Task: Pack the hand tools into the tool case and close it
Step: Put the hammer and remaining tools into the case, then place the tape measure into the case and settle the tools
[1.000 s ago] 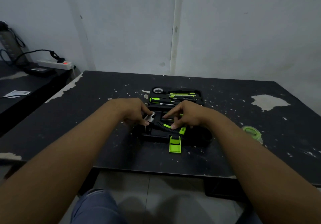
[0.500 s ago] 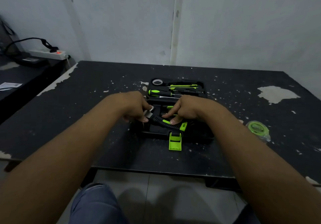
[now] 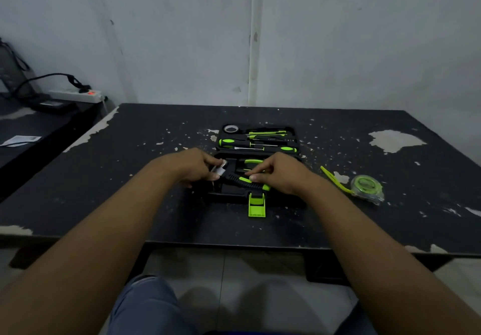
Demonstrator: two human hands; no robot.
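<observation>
A black tool case point(image 3: 234, 196) lies open on the dark table, its green latch point(image 3: 257, 205) hanging toward me. The far half holds screwdrivers point(image 3: 242, 142), a utility knife point(image 3: 266, 133) and a tape roll point(image 3: 230, 128). Over the near half I hold a hammer point(image 3: 240, 179) with a black and green handle. My left hand point(image 3: 197, 167) grips its metal head; my right hand point(image 3: 278, 176) pinches the handle. A green tape measure point(image 3: 367, 186) with its strip pulled out lies on the table, right of the case.
The table point(image 3: 130, 178) is black with chipped paint; its front edge runs just below the case. A side bench at the left carries a power strip point(image 3: 78, 95), cables and a paper point(image 3: 19, 140). A white wall stands behind the table.
Both hands stay on the hammer over the near half of the case, shifting it only slightly. The view has tilted, bringing the tape measure and its strip into fuller sight.
</observation>
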